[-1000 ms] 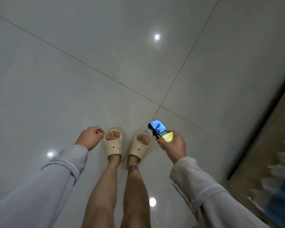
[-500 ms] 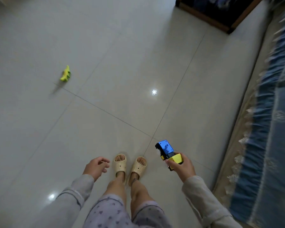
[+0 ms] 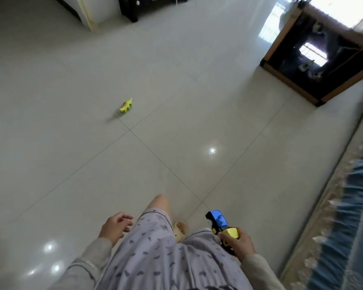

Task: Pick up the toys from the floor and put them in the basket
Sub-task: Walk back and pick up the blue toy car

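Looking down, you see a big pale tiled floor [image 3: 71,164] with shiny light spots on it. Far over on your left side, up near the top, a white cabinet [image 3: 92,11] and a dark piece of furniture [image 3: 132,7] stand at the edge of the room.

Next comes a small yellow toy [image 3: 126,105]. It lies alone on the floor, just beside a spot where the tile lines cross, well apart from you and from both hands.

Lower down, your left hand [image 3: 114,228] hangs in front of your leg. Its fingers are loosely curled and a bit spread, and it holds nothing. The sleeve on that arm is pale grey.

In the middle you see your purple shorts [image 3: 166,254] with little dark marks, one bare knee pushed forward, and the tip of a cream slipper [image 3: 180,230] on the floor between your legs.

Then comes your right hand [image 3: 238,244]. It is closed around a blue and yellow toy [image 3: 220,225]. Your fingers wrap the yellow end, and the blue end sticks out, up and away from your hand.

Farther right and up, a dark glass table [image 3: 321,59] with a brown wood frame stands on the floor. Along your right side runs a blue rug [image 3: 348,227] with a tan fringed edge. You cannot see the basket.
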The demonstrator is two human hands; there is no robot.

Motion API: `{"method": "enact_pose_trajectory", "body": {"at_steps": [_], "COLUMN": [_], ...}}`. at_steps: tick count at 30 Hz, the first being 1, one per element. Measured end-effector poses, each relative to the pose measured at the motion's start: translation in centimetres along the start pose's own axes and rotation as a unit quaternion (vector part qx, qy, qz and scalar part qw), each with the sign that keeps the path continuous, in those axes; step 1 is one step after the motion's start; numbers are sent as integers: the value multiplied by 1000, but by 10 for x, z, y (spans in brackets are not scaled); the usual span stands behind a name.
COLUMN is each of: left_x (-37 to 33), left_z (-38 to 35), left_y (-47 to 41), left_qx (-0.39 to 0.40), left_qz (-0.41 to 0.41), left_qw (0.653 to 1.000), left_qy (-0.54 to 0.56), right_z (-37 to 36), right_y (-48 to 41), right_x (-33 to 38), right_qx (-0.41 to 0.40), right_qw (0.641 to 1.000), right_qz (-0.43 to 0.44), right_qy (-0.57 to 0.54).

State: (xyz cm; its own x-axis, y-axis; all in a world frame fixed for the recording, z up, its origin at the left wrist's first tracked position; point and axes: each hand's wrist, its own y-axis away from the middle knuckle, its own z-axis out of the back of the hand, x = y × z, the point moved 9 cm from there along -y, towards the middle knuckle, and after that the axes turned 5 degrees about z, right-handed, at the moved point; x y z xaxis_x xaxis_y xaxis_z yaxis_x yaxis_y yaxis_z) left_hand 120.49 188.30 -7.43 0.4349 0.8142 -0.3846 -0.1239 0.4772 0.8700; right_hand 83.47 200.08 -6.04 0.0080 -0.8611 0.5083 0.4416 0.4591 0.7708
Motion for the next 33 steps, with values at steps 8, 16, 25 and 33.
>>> {"method": "enact_pose_trajectory", "body": {"at_steps": [8, 16, 25, 33], "left_x": [60, 11, -185, -293], "left_z": [40, 83, 154, 205], "left_y": [-8, -56, -133, -195], "left_qx": [-57, -72, -53, -70], "left_qz": [115, 163, 77, 28], "left_qw": [983, 965, 988, 989], "left_qy": [129, 192, 122, 130], "right_z": [-52, -89, -92, -111], "right_y": [-50, -108, -152, -205], "right_x": [113, 231, 276, 354], "right_qx": [76, 86, 8, 13], "right_qw": [993, 989, 998, 997], "right_qz": [53, 81, -47, -69], "right_qy": [78, 88, 31, 31]}}
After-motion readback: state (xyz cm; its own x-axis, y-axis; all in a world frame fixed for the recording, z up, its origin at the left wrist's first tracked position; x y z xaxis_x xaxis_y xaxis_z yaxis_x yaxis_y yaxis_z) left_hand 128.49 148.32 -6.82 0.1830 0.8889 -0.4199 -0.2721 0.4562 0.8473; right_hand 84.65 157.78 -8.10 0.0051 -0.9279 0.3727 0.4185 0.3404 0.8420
